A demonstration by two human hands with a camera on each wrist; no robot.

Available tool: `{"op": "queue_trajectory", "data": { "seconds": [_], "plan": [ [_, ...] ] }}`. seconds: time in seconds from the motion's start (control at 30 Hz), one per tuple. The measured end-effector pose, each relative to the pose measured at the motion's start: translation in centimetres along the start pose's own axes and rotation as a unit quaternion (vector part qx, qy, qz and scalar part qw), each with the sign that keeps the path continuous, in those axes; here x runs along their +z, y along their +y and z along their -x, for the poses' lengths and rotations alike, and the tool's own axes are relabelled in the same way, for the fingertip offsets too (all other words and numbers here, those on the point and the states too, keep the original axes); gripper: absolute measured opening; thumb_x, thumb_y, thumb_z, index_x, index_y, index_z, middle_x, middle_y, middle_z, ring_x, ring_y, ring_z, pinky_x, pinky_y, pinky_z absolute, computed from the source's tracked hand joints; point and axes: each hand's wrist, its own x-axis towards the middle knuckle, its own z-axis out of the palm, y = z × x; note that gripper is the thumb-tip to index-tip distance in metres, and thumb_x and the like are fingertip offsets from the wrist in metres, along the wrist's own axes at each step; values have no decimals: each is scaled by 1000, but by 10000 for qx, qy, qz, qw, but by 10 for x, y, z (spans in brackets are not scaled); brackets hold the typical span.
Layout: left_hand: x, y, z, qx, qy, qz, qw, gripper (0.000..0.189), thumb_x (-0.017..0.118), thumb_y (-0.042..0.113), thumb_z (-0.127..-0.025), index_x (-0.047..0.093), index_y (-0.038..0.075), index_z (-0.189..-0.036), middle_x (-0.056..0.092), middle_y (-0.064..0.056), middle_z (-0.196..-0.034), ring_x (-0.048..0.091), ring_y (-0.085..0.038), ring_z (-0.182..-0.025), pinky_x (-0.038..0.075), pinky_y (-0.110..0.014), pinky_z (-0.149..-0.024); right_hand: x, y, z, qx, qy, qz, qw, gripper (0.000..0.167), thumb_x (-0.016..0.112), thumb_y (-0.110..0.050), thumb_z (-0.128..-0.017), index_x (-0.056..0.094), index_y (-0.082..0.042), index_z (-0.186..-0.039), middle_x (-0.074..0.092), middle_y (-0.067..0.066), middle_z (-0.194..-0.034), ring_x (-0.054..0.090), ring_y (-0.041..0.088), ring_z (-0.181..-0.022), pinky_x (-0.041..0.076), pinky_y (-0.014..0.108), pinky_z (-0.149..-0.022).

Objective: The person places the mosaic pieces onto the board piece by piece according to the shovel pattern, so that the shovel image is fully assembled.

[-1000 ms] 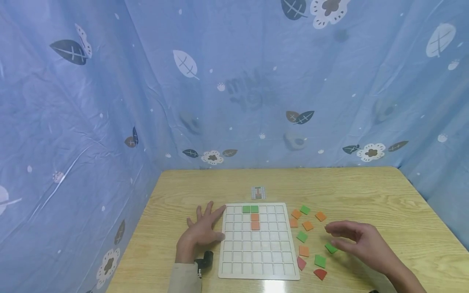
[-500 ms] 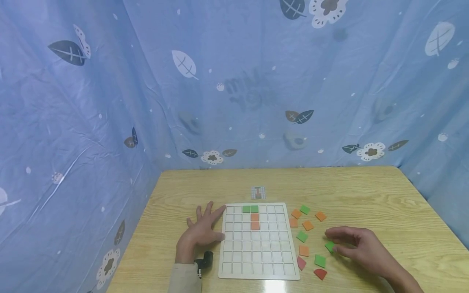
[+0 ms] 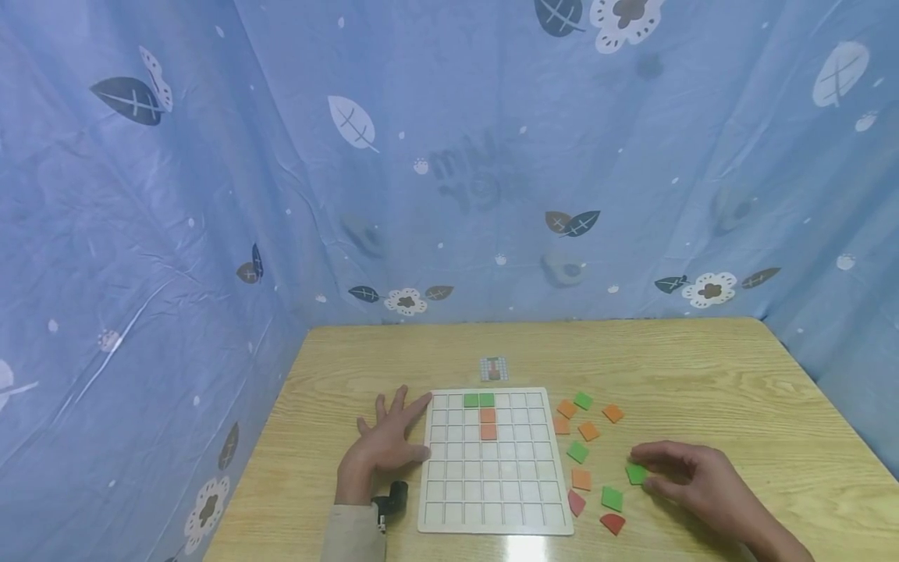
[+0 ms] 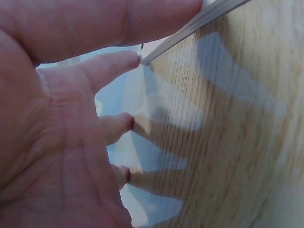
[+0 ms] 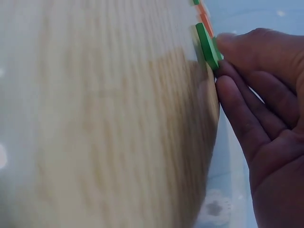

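Observation:
A white grid board (image 3: 495, 499) lies on the table, with two green tiles (image 3: 479, 400) in its far row and two orange tiles (image 3: 488, 424) below the right one. My left hand (image 3: 385, 446) is spread at the board's left side, thumb and index fingertips at its edge. In the left wrist view, the thumb (image 4: 118, 23) overlaps that edge. My right hand (image 3: 695, 478) is bent loosely around a green square tile (image 3: 636, 474) on the table. Its thumb tip is right at the tile, while the index fingertip shows a gap from it. The right wrist view shows the fingertips beside the green tile (image 5: 207, 46).
Several loose orange tiles (image 3: 580, 479) and green tiles (image 3: 612, 498) are scattered right of the board. Two red rounded pieces (image 3: 612, 523) lie near its lower right corner. A small printed card (image 3: 494, 369) sits beyond the board. Blue curtains (image 3: 449, 172) surround the wooden table (image 3: 379, 351).
My right hand has lowered around the green tile, then shifted slightly right; the tile has turned a little on the table. The left hand and the board stay put.

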Motion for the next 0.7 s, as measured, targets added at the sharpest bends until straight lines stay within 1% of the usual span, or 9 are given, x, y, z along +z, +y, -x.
{"op": "queue_trajectory", "data": {
  "seconds": [0.13,0.23,0.37,0.57,0.7],
  "plan": [
    [1,-1,-1,3,-5,0,10000,97,86,18,-83,43,24,-170,12,-25,-183,-8,-63,-164,-10,-94,-115,1,-1,2,25,274,209,9994,36,92,-12,-86,83,-21,-119,84,-3,-115,70,-12,-105,60,13,-82],
    [1,0,-1,-14,-9,-2,10000,97,86,17,-83,43,25,-170,12,-25,-183,-9,-62,-164,-11,-94,-115,3,-1,2,-57,341,237,9991,36,91,-10,-85,82,-21,-119,83,-3,-116,71,-11,-106,61,14,-82],
    [1,-1,-1,-13,5,-10,10000,97,85,17,-82,44,24,-169,12,-25,-183,-8,-63,-164,-11,-94,-115,5,-1,3,-147,406,379,9983,38,92,-9,-84,82,-26,-117,83,-6,-116,70,-12,-106,60,13,-82],
    [1,-1,-1,-36,22,-9,10000,97,86,17,-82,44,25,-169,13,-24,-183,-7,-63,-164,-9,-94,-115,7,3,3,-413,563,516,9962,42,92,-4,-83,82,-28,-115,82,-7,-114,69,-13,-107,55,6,-83],
    [2,-1,0,-31,36,0,10000,97,86,17,-81,45,24,-169,14,-24,-183,-6,-63,-164,-9,-94,-115,9,5,3,-546,622,607,9947,42,92,-3,-82,82,-29,-114,82,-9,-113,68,-14,-108,52,2,-84]
  ]
}}
